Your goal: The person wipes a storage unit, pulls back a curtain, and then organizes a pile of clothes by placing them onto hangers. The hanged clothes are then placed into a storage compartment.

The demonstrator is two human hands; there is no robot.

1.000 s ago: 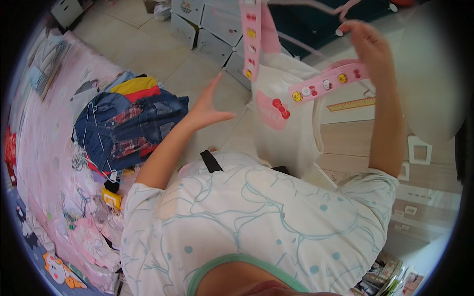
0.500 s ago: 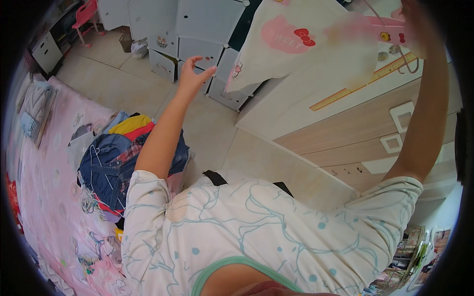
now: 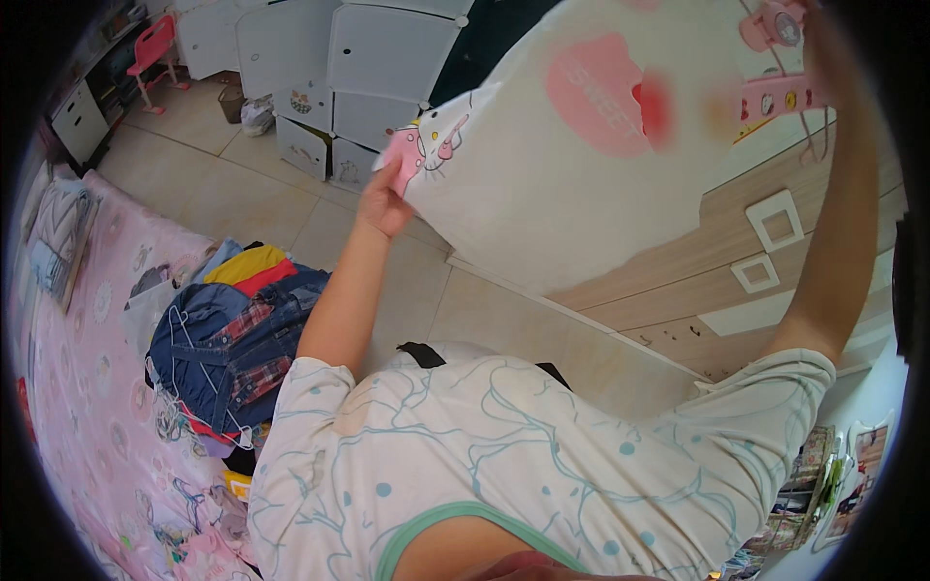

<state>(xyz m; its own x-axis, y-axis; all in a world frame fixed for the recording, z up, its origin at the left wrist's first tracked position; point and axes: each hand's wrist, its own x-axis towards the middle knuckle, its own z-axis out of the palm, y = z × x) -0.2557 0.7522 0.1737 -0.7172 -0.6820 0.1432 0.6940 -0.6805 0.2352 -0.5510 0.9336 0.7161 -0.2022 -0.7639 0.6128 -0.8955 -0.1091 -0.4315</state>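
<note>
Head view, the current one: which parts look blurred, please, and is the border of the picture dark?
In the head view, the white garment is smeared around its red print; in the head view, the right hand is soft and blurred, the left hand clearer; the head view's corners are black, with a curved dark border.

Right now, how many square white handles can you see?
2. The upper handle is on the pale wood at right; the lower handle is just below it, slightly to the left. More may be hidden behind the garment.
</note>
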